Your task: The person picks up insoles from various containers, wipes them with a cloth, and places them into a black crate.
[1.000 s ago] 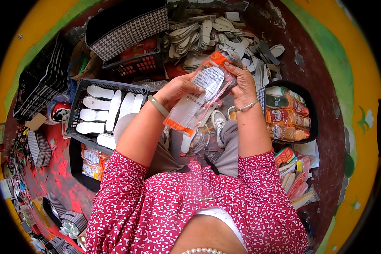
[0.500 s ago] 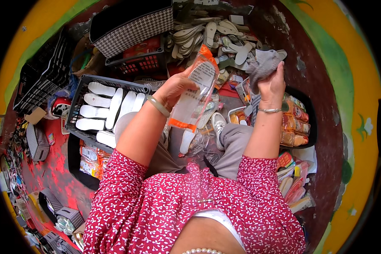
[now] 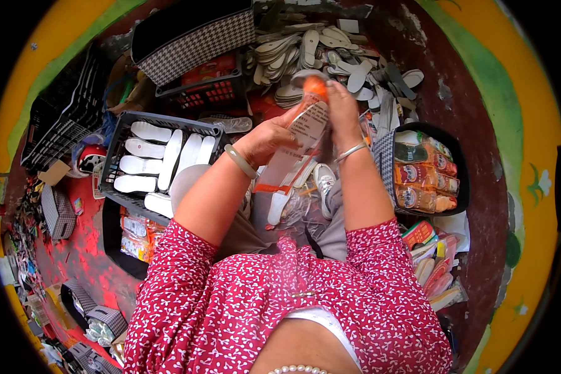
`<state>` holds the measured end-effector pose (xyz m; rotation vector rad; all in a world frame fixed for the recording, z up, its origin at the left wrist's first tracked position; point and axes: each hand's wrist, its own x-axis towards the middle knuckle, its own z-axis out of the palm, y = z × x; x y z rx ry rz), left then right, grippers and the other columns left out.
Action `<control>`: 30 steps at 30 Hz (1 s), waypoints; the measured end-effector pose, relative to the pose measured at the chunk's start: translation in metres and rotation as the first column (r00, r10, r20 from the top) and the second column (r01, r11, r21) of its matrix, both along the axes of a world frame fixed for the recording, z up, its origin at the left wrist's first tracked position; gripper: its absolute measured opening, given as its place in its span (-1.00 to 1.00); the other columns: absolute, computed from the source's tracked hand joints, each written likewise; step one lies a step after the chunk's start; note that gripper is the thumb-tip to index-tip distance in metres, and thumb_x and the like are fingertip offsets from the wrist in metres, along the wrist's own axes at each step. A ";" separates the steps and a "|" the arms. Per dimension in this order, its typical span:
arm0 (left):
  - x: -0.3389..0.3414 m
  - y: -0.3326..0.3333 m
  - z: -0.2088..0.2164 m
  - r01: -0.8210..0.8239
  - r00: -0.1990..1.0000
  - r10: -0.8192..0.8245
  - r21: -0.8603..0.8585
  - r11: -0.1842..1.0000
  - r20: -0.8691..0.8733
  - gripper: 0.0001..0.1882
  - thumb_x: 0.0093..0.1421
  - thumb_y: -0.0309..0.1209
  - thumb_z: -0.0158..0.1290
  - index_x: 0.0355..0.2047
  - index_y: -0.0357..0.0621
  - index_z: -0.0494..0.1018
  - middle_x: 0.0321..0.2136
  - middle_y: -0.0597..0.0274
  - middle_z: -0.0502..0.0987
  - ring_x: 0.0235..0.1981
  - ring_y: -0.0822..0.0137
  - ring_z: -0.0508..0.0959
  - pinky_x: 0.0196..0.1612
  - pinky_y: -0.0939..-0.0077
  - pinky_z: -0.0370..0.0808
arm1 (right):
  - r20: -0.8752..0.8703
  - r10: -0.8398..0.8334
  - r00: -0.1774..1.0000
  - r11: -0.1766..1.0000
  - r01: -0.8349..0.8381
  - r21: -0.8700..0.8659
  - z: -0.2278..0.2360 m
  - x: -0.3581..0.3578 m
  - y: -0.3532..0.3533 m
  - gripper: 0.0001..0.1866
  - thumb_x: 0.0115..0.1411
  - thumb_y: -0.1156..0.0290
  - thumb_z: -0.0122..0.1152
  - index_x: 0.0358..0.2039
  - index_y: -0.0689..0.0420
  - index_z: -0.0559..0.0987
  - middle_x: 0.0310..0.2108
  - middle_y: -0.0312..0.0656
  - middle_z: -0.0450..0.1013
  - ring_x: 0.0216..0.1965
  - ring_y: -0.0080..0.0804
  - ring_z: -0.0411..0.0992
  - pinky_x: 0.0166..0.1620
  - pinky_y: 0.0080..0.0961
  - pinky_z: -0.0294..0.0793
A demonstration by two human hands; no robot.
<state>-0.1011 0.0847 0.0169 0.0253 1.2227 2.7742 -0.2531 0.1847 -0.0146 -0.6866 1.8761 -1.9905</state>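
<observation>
My left hand [image 3: 269,141] grips a clear plastic packet [image 3: 306,128] with orange ends and a white insole inside, tilted over my lap. Against the packet's upper right edge is my right hand [image 3: 344,111], smeared by motion. A grey cloth [image 3: 306,76] shows at the packet's orange top beside the right fingers; most of it is hidden behind the packet and hand. Below, between my shoes, a loose white insole [image 3: 278,208] lies among crumpled clear wrappers [image 3: 298,209].
At left stands a dark crate [image 3: 110,198] of white insoles. A houndstooth box [image 3: 385,163] of packaged goods sits at right. Beyond my hands lies a heap of loose insoles [image 3: 280,53]. Another houndstooth box [image 3: 196,50] rests on a red-filled crate. More packets [image 3: 433,268] lie lower right.
My right hand has swung left and inward with the grey cloth, from above the right-hand box to the packet's top. My left hand still holds the packet, shifted slightly right.
</observation>
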 end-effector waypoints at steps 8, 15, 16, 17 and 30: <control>-0.015 -0.021 -0.006 -0.241 0.970 0.229 0.194 0.951 0.084 -0.62 0.25 -0.22 -0.18 0.03 -0.07 0.24 -0.26 0.16 0.47 -0.30 0.27 0.51 -0.23 0.31 0.48 | -0.124 -0.140 0.982 0.962 0.105 -0.250 0.043 0.015 0.008 -0.68 0.26 0.36 -0.06 0.00 0.17 0.37 -0.15 -0.23 0.42 -0.23 -0.59 0.37 -0.18 -0.63 0.40; -0.029 -0.023 -0.024 -0.401 0.911 0.400 0.444 0.801 0.100 -0.56 0.32 -0.15 -0.36 0.04 -0.16 0.25 -0.05 0.10 0.40 -0.07 0.21 0.43 0.03 0.33 0.35 | -0.718 0.114 0.687 0.988 -0.001 0.157 0.001 0.050 -0.037 -0.62 0.17 0.44 -0.02 0.03 0.10 0.40 0.07 0.01 0.28 0.15 -0.10 0.19 0.18 -0.40 0.14; -0.031 -0.028 -0.027 -0.420 0.895 0.443 0.444 0.792 0.056 -0.53 0.32 -0.15 -0.41 0.04 -0.20 0.25 -0.06 0.07 0.41 -0.08 0.17 0.44 0.02 0.31 0.36 | -0.697 0.148 0.701 0.986 -0.047 0.162 0.003 0.056 -0.037 -0.62 0.17 0.45 -0.03 0.03 0.10 0.39 0.07 0.01 0.27 0.16 -0.10 0.18 0.18 -0.40 0.15; -0.031 -0.037 -0.031 -0.435 0.880 0.474 0.428 0.793 0.016 -0.52 0.32 -0.14 -0.43 0.04 -0.21 0.24 -0.07 0.07 0.41 -0.09 0.15 0.45 0.01 0.30 0.36 | -0.688 0.204 0.696 0.976 -0.093 0.195 0.005 0.061 -0.037 -0.62 0.17 0.46 -0.04 0.03 0.11 0.40 0.06 0.02 0.28 0.16 -0.10 0.18 0.18 -0.40 0.15; -0.015 -0.069 -0.021 -0.647 0.733 0.638 0.533 0.545 0.237 -0.40 0.24 0.00 -0.52 0.02 -0.24 0.17 -0.13 -0.04 0.38 -0.18 0.05 0.41 -0.17 0.07 0.44 | -0.884 0.321 0.339 0.941 -0.013 0.337 0.015 0.108 -0.019 -0.33 -0.05 0.49 0.19 0.13 0.03 0.25 0.12 -0.04 0.20 0.10 -0.08 0.24 0.08 -0.30 0.24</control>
